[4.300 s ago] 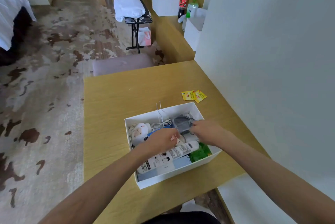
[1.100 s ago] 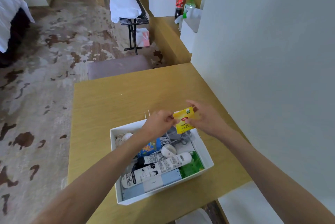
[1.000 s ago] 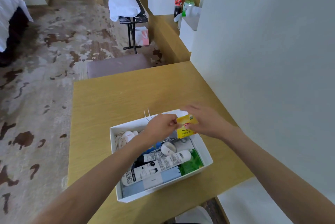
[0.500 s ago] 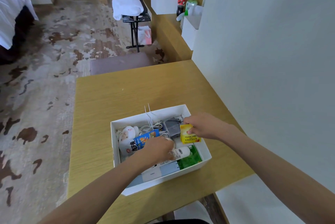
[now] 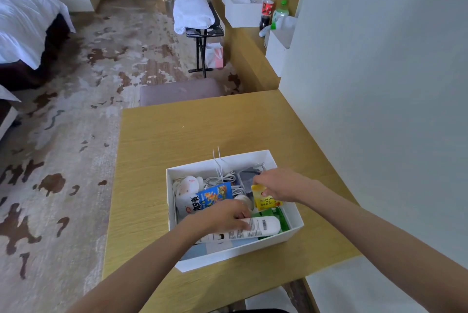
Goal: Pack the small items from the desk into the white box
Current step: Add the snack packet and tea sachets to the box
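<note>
Tea packet (image 5: 266,200), off the desk (image 5: 202,130) 1 s ago, is now being lowered into the white box (image 5: 228,258), pinched by the right hand (image 5: 281,184), left hand's (image 5: 225,216) hold on the tube (image 5: 263,226) can't be told, so it's nearly packed.

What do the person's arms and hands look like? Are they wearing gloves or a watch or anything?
Both arms are bare as far as the picture shows: no sleeve on the left forearm or the right forearm. The left hand and right hand wear no gloves, and neither wrist has a watch or bracelet. The fingers are too blurry to check for rings.
</note>
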Tool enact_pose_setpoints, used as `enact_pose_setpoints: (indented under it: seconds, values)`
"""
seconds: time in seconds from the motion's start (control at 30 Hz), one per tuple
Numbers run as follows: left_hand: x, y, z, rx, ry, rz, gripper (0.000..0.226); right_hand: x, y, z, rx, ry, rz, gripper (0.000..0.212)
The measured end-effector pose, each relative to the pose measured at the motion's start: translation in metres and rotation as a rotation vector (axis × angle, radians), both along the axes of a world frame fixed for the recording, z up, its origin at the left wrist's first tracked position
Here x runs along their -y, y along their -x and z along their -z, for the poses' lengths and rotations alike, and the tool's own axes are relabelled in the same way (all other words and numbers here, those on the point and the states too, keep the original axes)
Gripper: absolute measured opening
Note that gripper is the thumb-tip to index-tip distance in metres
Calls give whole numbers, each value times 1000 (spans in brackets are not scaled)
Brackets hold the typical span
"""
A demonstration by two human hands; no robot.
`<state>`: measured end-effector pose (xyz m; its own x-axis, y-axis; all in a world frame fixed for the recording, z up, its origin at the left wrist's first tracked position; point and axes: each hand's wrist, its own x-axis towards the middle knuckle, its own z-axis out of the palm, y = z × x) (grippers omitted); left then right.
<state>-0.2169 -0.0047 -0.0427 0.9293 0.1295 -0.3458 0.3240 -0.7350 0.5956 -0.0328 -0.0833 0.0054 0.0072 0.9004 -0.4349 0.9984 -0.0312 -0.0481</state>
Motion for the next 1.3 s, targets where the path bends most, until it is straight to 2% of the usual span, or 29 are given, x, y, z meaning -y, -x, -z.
enact_pose_setpoints:
  seconds: [0.13, 0.33, 0.47, 0.57, 0.67, 0.8, 0.97, 1.03, 1.13, 1.23, 1.3]
  values:
    - [-1, 5, 0, 43, 12, -4, 23, -3, 6, 11, -95, 123, 22, 39]
    - [1, 5, 1, 29, 21, -40, 25, -8, 9, 22, -78, 236, 47, 48]
    - [3, 1, 1, 63, 82, -73, 20, -13, 2, 9, -161, 249, 72, 37]
    - [4, 0, 1, 65, 155, -114, 22, -13, 7, 8, -107, 349, 34, 36]
    - [5, 2, 6, 44, 86, -59, 23, -5, 17, 18, -36, 407, 12, 46]
    - [7, 6, 11, 41, 51, -57, 23, 0, 22, 26, 93, 374, -4, 46]
    - [9, 7, 10, 46, 18, -60, 24, 2, 21, 20, 71, 343, 29, 51]
    - [8, 8, 7, 65, -20, -52, 24, 4, 18, 13, 48, 266, 40, 44]
    - [0, 14, -3, 156, -36, -134, 24, 6, 10, 1, -62, -24, 129, 28]
    - [-15, 27, -17, 291, -7, -331, 20, 13, -4, -4, -225, -341, 251, 26]
    - [-27, 36, -21, 380, -57, -512, 19, 19, -11, 1, -394, -480, 406, 26]
